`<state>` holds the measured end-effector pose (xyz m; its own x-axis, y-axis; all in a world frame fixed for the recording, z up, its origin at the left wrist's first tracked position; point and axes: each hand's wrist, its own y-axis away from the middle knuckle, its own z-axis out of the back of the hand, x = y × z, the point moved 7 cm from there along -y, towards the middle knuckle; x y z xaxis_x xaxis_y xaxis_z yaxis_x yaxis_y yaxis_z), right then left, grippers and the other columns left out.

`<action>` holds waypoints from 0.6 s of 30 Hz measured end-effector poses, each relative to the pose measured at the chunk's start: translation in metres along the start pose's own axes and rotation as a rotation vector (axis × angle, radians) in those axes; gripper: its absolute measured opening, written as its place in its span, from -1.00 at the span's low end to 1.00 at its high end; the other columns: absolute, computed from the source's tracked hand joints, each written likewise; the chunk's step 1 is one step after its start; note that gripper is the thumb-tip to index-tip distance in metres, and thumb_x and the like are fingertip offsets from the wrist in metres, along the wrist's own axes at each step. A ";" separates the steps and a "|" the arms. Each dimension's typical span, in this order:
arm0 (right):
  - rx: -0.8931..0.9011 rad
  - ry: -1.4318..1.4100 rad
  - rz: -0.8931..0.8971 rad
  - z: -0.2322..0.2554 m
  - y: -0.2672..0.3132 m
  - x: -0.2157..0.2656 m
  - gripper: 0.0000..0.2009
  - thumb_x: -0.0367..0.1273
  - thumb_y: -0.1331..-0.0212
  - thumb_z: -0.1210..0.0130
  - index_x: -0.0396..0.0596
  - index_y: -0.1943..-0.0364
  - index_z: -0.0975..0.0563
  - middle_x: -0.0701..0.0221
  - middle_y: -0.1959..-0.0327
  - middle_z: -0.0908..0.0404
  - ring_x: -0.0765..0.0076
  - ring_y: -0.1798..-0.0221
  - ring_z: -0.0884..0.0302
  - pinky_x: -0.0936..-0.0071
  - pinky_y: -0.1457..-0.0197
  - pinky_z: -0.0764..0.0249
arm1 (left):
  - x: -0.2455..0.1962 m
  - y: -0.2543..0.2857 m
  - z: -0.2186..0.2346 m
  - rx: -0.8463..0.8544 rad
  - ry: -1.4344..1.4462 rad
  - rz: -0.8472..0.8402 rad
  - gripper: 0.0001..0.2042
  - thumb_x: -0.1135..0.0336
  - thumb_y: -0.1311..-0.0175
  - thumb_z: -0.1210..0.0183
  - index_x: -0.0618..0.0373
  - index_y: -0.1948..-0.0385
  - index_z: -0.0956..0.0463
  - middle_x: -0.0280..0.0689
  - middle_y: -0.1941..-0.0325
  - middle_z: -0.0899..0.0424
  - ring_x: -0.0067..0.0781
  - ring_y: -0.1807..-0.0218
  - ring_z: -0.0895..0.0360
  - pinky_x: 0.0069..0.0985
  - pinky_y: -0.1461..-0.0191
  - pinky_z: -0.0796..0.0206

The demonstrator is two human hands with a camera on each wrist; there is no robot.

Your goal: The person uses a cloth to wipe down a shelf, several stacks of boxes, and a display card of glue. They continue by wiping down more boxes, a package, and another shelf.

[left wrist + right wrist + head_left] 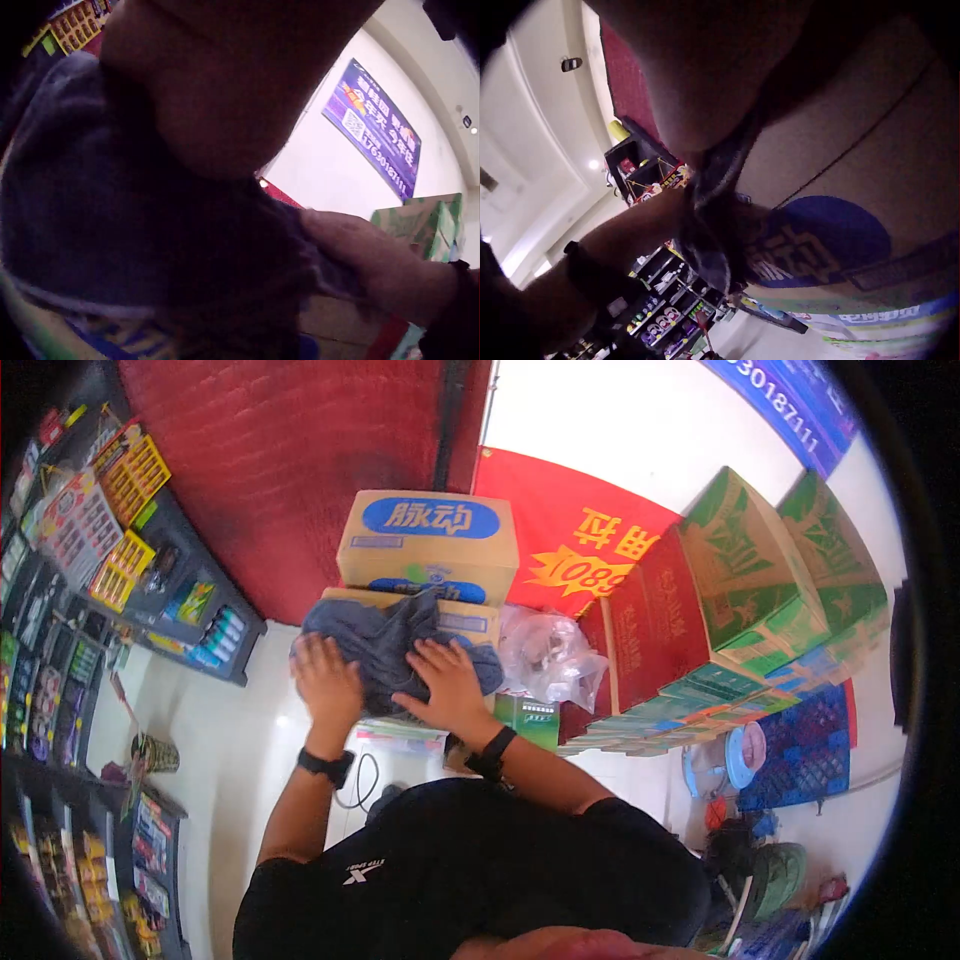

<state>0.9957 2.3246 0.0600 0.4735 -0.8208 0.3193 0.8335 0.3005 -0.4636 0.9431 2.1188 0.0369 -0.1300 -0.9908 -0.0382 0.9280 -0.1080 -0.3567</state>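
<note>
A dark grey-blue cloth (385, 635) lies bunched and creased over the top of a cardboard box (468, 622), draping past its edges. My left hand (328, 678) rests on the cloth's left part, fingers extended and spread. On the right part my right hand (450, 688) presses with its fingers laid out over the folds. In the left wrist view the cloth (90, 217) hangs over the box side, and the right hand (367, 251) touches its far end. The right wrist view is dark; a fold of cloth (712, 247) hangs by the box's blue printed oval (821, 244).
Behind the cloth stands another carton (430, 540) with a blue oval label. A crumpled clear plastic bag (555, 655) sits to the right, before stacked green and red cartons (750, 570). Store shelves (60, 700) line the left. A cable (365, 785) loops on the floor.
</note>
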 end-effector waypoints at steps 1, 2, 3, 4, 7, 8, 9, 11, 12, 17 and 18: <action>-0.025 -0.059 -0.039 0.000 -0.003 0.001 -0.22 0.05 -0.22 -0.34 -0.17 -0.41 -0.47 0.03 -0.43 -0.53 -0.10 -0.48 -0.45 -0.14 -0.60 -0.23 | -0.030 0.003 -0.015 0.020 0.025 -0.101 -0.29 0.03 -0.45 -0.15 0.49 -0.44 -0.35 0.23 -0.62 -0.26 0.25 -0.71 -0.04 0.10 -0.75 0.24; -0.063 -0.092 -0.087 0.006 -0.009 -0.006 -0.21 0.01 -0.25 -0.32 -0.17 -0.47 -0.41 0.03 -0.42 -0.53 -0.12 -0.45 -0.47 -0.15 -0.59 -0.23 | -0.045 0.004 -0.010 0.002 0.061 -0.115 -0.27 0.03 -0.46 -0.14 0.56 -0.43 -0.33 0.25 -0.64 -0.20 0.22 -0.72 -0.03 0.09 -0.76 0.29; -0.068 -0.131 -0.067 0.004 -0.011 -0.009 -0.20 -0.04 -0.31 -0.27 -0.15 -0.54 -0.29 -0.02 -0.42 -0.52 -0.16 -0.41 -0.48 -0.18 -0.57 -0.24 | -0.056 0.004 -0.017 -0.033 0.084 -0.112 -0.28 0.04 -0.48 -0.11 0.56 -0.44 -0.30 0.29 -0.63 -0.21 0.24 -0.71 -0.05 0.11 -0.73 0.17; -0.061 -0.128 -0.059 0.001 -0.014 -0.010 -0.20 -0.04 -0.31 -0.27 -0.15 -0.54 -0.29 -0.02 -0.42 -0.52 -0.16 -0.41 -0.48 -0.18 -0.57 -0.24 | -0.062 0.002 -0.014 -0.034 0.088 -0.102 -0.28 0.04 -0.48 -0.11 0.56 -0.44 -0.30 0.29 -0.63 -0.21 0.24 -0.71 -0.05 0.11 -0.73 0.17; -0.059 -0.201 -0.085 -0.001 -0.012 -0.014 -0.22 -0.05 -0.31 -0.26 -0.15 -0.54 -0.31 -0.04 -0.43 -0.50 -0.18 -0.42 -0.47 -0.18 -0.54 -0.26 | -0.071 0.004 -0.017 -0.049 0.178 -0.184 -0.28 0.03 -0.49 -0.10 0.52 -0.47 -0.28 0.26 -0.65 -0.18 0.22 -0.67 -0.14 0.10 -0.59 -0.12; -0.083 -0.087 -0.059 0.002 -0.013 -0.010 -0.22 -0.05 -0.31 -0.27 -0.15 -0.53 -0.33 -0.05 -0.43 -0.50 -0.19 -0.42 -0.47 -0.17 -0.52 -0.28 | -0.062 0.002 -0.024 -0.045 0.190 -0.174 -0.28 0.03 -0.49 -0.10 0.52 -0.47 -0.28 0.26 -0.65 -0.18 0.22 -0.67 -0.14 0.10 -0.59 -0.12; -0.119 0.029 -0.024 0.005 -0.022 -0.010 -0.23 -0.05 -0.31 -0.27 -0.16 -0.52 -0.34 -0.05 -0.43 -0.50 -0.20 -0.41 -0.47 -0.16 -0.51 -0.29 | -0.052 -0.013 -0.019 -0.030 0.329 -0.159 -0.27 -0.01 -0.47 -0.12 0.47 -0.48 -0.29 0.22 -0.66 -0.18 0.19 -0.67 -0.17 0.09 -0.59 -0.12; -0.088 0.032 -0.043 0.005 -0.024 -0.004 -0.26 -0.04 -0.30 -0.28 -0.14 -0.48 -0.40 -0.05 -0.44 -0.49 -0.20 -0.42 -0.46 -0.14 -0.51 -0.29 | -0.025 -0.023 -0.012 -0.006 0.408 -0.040 -0.21 -0.12 -0.42 -0.17 0.33 -0.51 -0.32 0.14 -0.67 -0.20 0.11 -0.65 -0.23 0.06 -0.59 -0.14; -0.075 0.031 -0.055 0.002 -0.030 -0.002 -0.29 -0.03 -0.29 -0.29 -0.13 -0.44 -0.46 -0.05 -0.45 -0.49 -0.20 -0.42 -0.46 -0.12 -0.51 -0.29 | -0.010 -0.033 -0.015 -0.009 0.402 -0.036 -0.21 -0.12 -0.42 -0.17 0.33 -0.51 -0.32 0.14 -0.67 -0.20 0.11 -0.65 -0.23 0.06 -0.59 -0.14; -0.058 0.070 -0.049 -0.006 -0.036 0.007 -0.37 0.00 -0.26 -0.32 -0.02 -0.34 -0.59 -0.01 -0.46 -0.49 -0.18 -0.44 -0.45 -0.06 -0.52 -0.29 | 0.068 -0.053 -0.023 0.050 0.356 0.107 -0.11 -0.24 -0.42 -0.20 0.35 -0.55 -0.23 0.25 -0.52 -0.40 0.22 -0.51 -0.42 -0.03 -0.50 -0.32; -0.056 0.084 -0.063 -0.005 -0.038 0.007 -0.39 0.00 -0.25 -0.33 0.01 -0.32 -0.62 0.01 -0.46 -0.50 -0.16 -0.44 -0.45 -0.05 -0.52 -0.29 | 0.076 -0.056 -0.031 0.223 0.594 0.182 -0.09 -0.26 -0.41 -0.21 0.35 -0.56 -0.22 0.28 -0.47 -0.46 0.26 -0.44 -0.50 -0.05 -0.46 -0.38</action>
<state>0.9659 2.3052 0.0759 0.3929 -0.8760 0.2799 0.8428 0.2212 -0.4907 0.8699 2.0525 0.0250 -0.0756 -0.7881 -0.6109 0.9951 -0.0207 -0.0965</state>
